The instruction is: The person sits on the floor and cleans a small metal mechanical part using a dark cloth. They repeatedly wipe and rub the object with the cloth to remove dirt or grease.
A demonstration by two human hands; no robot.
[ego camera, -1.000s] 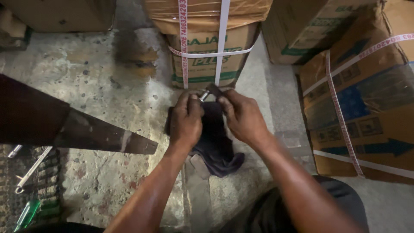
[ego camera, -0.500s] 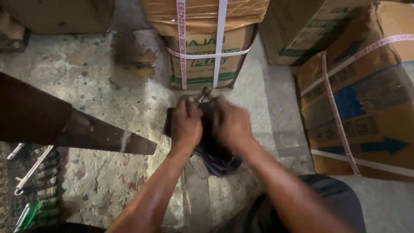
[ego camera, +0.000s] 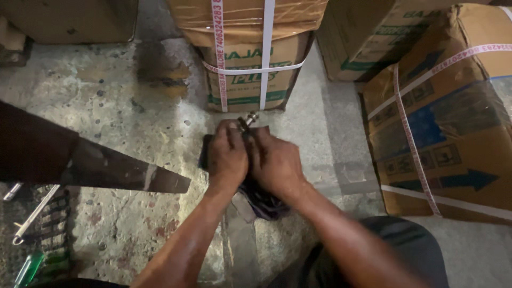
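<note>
My left hand (ego camera: pixel 228 156) and my right hand (ego camera: pixel 274 162) are pressed together over a dark cloth (ego camera: pixel 264 200) on the concrete floor. Both grip a small metal part (ego camera: pixel 248 119) whose shiny threaded end sticks out beyond my fingertips. The cloth wraps the rest of the part, and a loose fold trails below my right wrist. How much of the part lies inside the cloth is hidden.
Strapped cardboard boxes stand ahead (ego camera: pixel 250 58) and at the right (ego camera: pixel 442 128). A dark flat metal blade (ego camera: pixel 90 165) juts in from the left. A green-handled screwdriver (ego camera: pixel 29 266) and a metal rod (ego camera: pixel 34 213) lie at the lower left on stained concrete.
My hands have closed together over the cloth and part. The right hand slid left against the left hand, and the metal tip now pokes out above both.
</note>
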